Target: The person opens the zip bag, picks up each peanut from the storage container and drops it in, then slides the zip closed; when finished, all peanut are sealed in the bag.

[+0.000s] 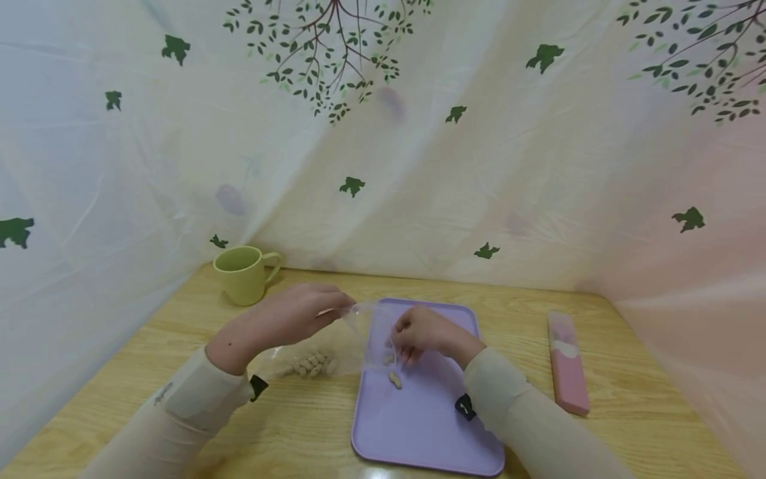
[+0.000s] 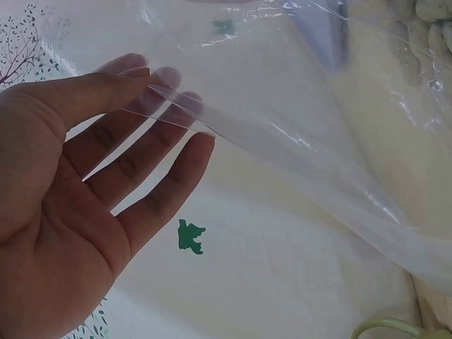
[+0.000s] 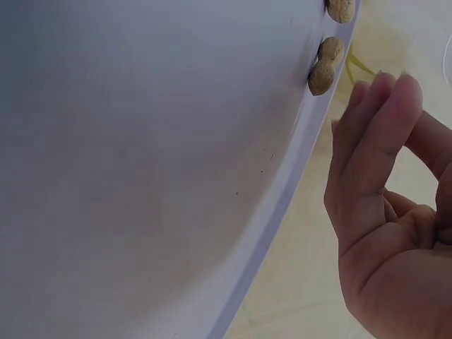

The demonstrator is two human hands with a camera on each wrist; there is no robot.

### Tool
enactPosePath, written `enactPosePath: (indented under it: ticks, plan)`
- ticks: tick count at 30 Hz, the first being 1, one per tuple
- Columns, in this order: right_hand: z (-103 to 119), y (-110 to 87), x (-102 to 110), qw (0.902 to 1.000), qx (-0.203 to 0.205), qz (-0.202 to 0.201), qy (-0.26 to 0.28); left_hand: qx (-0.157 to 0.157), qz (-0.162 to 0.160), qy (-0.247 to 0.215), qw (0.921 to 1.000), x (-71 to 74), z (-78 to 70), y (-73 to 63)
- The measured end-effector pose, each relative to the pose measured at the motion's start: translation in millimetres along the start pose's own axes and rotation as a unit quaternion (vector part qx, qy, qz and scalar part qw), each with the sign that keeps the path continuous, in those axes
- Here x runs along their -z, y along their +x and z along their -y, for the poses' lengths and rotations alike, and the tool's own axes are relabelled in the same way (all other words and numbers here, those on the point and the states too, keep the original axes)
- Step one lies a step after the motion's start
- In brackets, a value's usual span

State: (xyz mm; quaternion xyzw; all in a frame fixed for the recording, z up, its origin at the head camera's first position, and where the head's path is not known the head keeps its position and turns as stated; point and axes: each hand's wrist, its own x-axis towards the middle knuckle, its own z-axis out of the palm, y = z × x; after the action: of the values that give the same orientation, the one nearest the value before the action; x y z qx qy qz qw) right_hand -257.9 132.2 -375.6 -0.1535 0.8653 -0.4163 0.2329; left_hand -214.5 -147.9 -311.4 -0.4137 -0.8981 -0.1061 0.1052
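A clear plastic bag (image 1: 347, 342) lies across the wooden table and the left edge of a purple tray (image 1: 427, 419), with several unshelled peanuts (image 1: 311, 364) inside. My left hand (image 1: 299, 313) pinches the bag's upper edge between thumb and fingers, its film (image 2: 282, 155) stretching away to the right in the left wrist view. Over the tray, my right hand (image 1: 421, 332) is at the bag's mouth, fingers bent toward the thumb; I cannot tell whether something is between them. One peanut (image 1: 395, 380) rests on the tray below this hand, and another (image 3: 340, 8) lies close by.
A yellow-green mug (image 1: 241, 276) stands at the back left of the table. To the right of the tray lies a long pink case (image 1: 570, 376) with a translucent top end. A pale curtain (image 1: 407, 199) printed with leaves hangs behind and beside the table.
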Motion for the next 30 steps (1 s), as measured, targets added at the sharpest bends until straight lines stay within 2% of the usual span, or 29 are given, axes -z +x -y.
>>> enactPosePath:
  ticks: [6,10,24,30]
  plan:
    - [3.8,-1.9,-5.5,0.9987,-0.018,0.032,-0.035,-0.011,-0.008,0.001,0.9999,-0.4,1.7,0.2]
    - [4.6,-2.5,-8.6,0.9976,-0.022,0.043,-0.05,-0.007,-0.005,-0.004,1.0,-0.2,1.2,0.9]
    - [2.7,0.0,-10.8,0.9964,-0.024,0.057,-0.058,-0.005,-0.004,-0.005,1.0,0.0,0.6,0.9]
    - [1.7,-1.9,-7.1,0.9971,-0.016,0.049,-0.056,-0.002,-0.002,-0.01,0.9999,-0.1,0.6,1.8]
